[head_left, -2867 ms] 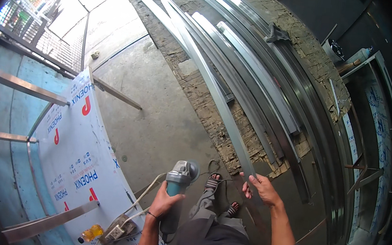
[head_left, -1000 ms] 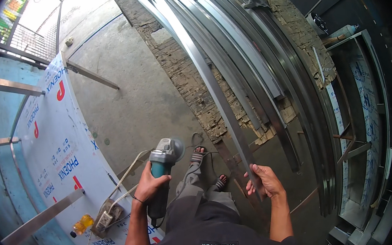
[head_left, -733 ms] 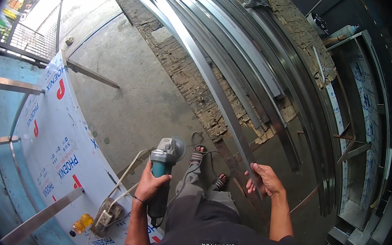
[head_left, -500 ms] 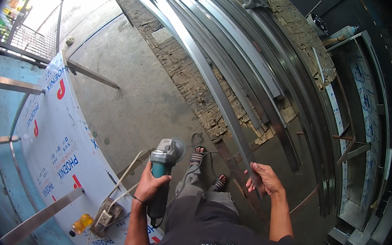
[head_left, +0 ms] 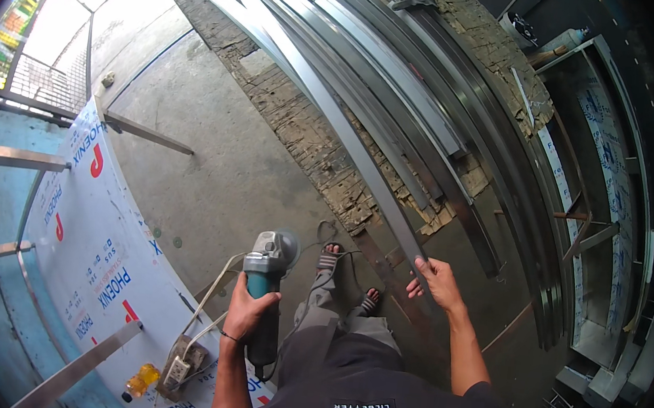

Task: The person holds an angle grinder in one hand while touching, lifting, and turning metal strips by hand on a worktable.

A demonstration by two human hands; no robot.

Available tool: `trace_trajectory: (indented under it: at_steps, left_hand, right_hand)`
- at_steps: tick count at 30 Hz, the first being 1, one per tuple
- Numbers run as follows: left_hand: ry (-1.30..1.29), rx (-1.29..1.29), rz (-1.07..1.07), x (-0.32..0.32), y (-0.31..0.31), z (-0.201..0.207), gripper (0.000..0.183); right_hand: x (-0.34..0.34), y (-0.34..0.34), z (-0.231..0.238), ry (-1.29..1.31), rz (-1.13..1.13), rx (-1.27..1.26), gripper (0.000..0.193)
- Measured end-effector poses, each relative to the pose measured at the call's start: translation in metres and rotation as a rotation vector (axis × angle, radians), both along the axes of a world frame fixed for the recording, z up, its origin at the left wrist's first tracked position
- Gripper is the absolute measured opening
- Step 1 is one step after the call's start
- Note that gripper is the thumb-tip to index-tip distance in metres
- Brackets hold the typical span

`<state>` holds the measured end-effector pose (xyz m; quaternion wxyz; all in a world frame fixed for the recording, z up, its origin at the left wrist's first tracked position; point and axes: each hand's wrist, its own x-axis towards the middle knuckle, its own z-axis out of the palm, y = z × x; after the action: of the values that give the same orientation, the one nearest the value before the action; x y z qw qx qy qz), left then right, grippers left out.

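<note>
My left hand point(head_left: 252, 308) is wrapped round the body of an angle grinder point(head_left: 265, 265), teal and black with a grey metal head. Its round disc point(head_left: 287, 249) faces up and away from me, to the right of the head. With my right hand point(head_left: 438, 283) I grip the near end of a long square metal tube point(head_left: 350, 135). That tube slants away to the far left, over a worn wooden worktop point(head_left: 288, 116). Several other metal tubes point(head_left: 402, 92) lie along the same worktop.
At the left stands a large film-covered panel point(head_left: 92, 235) with metal legs point(head_left: 79, 365) sticking out. On it are a socket block point(head_left: 180, 368) with cables and a bottle of yellow liquid point(head_left: 142, 380). A metal frame point(head_left: 626, 235) stands at the right. My sandalled feet point(head_left: 369, 300) are on the concrete floor.
My right hand has shifted slightly up and away from me along with the tube's end. The view has moved slightly; the grinder stays in my left hand.
</note>
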<state>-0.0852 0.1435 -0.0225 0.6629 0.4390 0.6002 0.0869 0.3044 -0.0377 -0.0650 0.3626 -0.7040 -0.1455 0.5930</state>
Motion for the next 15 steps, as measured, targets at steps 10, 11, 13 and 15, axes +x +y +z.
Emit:
trace_trajectory:
  at_steps: [10, 11, 13, 15]
  left_hand:
    - [0.082, 0.115, 0.028, -0.010, 0.005, -0.014, 0.056]
    - [0.122, 0.150, 0.006, -0.013, 0.005, -0.015, 0.055]
    - [0.123, 0.138, 0.001, -0.014, 0.006, -0.014, 0.053]
    - [0.124, 0.126, -0.001, -0.016, 0.006, -0.013, 0.051]
  right_hand:
    - [-0.008, 0.005, -0.008, -0.396, 0.007, -0.032, 0.061]
    - [-0.006, 0.007, -0.006, -0.390, -0.009, -0.038, 0.061]
    - [-0.001, 0.007, -0.006, -0.624, 0.210, -0.224, 0.073]
    - [-0.005, 0.004, -0.009, -0.738, 0.241, -0.249, 0.078]
